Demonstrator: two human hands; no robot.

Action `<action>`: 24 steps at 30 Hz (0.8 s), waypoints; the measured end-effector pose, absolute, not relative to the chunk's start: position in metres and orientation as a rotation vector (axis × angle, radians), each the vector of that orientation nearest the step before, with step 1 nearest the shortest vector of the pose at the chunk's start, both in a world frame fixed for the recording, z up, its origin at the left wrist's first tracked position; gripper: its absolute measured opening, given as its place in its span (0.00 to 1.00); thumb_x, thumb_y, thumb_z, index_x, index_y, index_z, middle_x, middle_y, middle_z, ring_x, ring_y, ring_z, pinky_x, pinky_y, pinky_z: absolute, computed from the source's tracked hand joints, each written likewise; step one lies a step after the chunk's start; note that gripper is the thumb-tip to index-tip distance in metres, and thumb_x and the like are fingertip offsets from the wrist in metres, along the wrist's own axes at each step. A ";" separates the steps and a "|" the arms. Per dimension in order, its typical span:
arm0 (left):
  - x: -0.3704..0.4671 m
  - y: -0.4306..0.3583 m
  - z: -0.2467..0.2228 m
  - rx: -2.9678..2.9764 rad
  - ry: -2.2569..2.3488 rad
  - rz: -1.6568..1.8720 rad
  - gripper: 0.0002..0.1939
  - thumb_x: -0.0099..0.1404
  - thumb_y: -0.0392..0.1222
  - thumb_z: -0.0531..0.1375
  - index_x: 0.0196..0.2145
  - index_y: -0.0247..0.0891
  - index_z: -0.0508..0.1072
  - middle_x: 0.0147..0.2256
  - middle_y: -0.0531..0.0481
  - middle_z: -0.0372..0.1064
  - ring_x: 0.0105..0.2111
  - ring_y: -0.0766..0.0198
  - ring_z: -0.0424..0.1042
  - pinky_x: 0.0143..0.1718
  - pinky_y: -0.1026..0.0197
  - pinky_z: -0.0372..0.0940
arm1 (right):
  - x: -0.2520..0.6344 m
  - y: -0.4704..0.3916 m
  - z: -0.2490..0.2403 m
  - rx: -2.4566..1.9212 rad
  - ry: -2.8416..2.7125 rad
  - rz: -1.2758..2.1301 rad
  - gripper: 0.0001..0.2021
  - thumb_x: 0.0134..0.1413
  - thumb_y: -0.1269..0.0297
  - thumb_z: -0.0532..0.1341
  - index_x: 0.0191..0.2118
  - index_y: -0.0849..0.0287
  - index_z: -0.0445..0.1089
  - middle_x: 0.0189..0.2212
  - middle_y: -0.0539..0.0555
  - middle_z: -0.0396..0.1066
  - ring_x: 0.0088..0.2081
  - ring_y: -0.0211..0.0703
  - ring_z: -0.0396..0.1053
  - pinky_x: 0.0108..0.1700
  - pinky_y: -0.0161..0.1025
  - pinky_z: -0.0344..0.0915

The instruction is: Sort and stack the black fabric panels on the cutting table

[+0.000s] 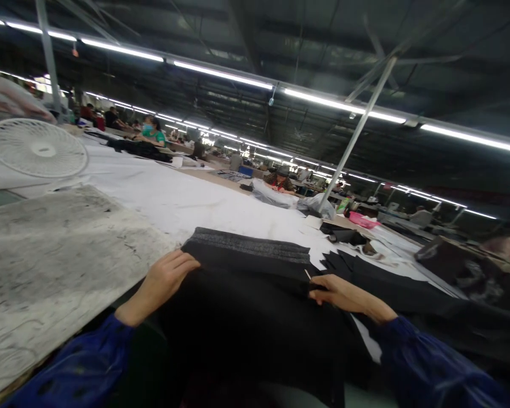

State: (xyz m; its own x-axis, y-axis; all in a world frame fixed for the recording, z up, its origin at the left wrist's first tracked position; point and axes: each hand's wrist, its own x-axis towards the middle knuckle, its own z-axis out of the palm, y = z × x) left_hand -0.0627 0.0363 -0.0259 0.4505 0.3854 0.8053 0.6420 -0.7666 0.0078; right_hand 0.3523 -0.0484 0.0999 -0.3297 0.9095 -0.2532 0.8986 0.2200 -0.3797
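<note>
A dark piece of black fabric [246,306] spreads in front of me, hanging over the table's near edge. My left hand [168,279] is closed on its upper left edge, with the fingertips partly hidden by the cloth. At the right edge, my right hand [338,292] pinches the same fabric. A thin pale pointed thing [307,274] sticks up by the right fingertips; its kind is not clear. Just beyond both hands lies a stack of black fabric pieces with speckled grey bands [246,245] along the far edge.
White sheeting [165,192] covers the table. A stained pale board [59,249] lies left, below a white fan [36,147]. More black fabric pieces [391,283] lie right, near a metal post [357,136] and a pink basin [362,220]. Other people work farther back.
</note>
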 end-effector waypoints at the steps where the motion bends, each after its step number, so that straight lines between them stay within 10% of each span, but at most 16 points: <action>1: -0.063 0.035 -0.024 -2.416 -0.879 -1.257 0.12 0.68 0.33 0.50 0.41 0.39 0.72 0.39 0.48 0.72 0.40 0.62 0.70 0.47 0.56 0.63 | 0.353 -0.062 0.112 -1.793 -2.415 0.782 0.17 0.58 0.52 0.54 0.33 0.63 0.68 0.26 0.52 0.67 0.29 0.39 0.64 0.31 0.35 0.59; 11: 0.038 0.004 0.048 -2.894 -1.142 -1.460 0.08 0.63 0.38 0.55 0.33 0.40 0.75 0.33 0.53 0.72 0.35 0.64 0.71 0.37 0.64 0.62 | 0.443 -0.057 0.225 -2.184 -2.042 0.482 0.19 0.56 0.51 0.56 0.31 0.64 0.71 0.24 0.53 0.66 0.23 0.35 0.60 0.24 0.32 0.57; 17: 0.102 0.009 0.041 -2.901 -1.442 -0.944 0.10 0.60 0.34 0.53 0.30 0.41 0.75 0.34 0.51 0.74 0.36 0.58 0.72 0.35 0.60 0.61 | 0.395 -0.008 0.188 -2.474 -1.972 -0.474 0.14 0.52 0.79 0.53 0.41 0.70 0.73 0.45 0.70 0.70 0.45 0.54 0.69 0.47 0.49 0.63; 24: 0.103 0.014 0.036 -2.908 -1.474 -0.741 0.11 0.60 0.34 0.54 0.31 0.42 0.76 0.35 0.50 0.73 0.35 0.58 0.72 0.33 0.61 0.61 | 0.282 -0.035 0.072 -1.476 -2.429 0.035 0.18 0.56 0.77 0.50 0.49 0.62 0.70 0.43 0.59 0.72 0.44 0.43 0.69 0.49 0.40 0.66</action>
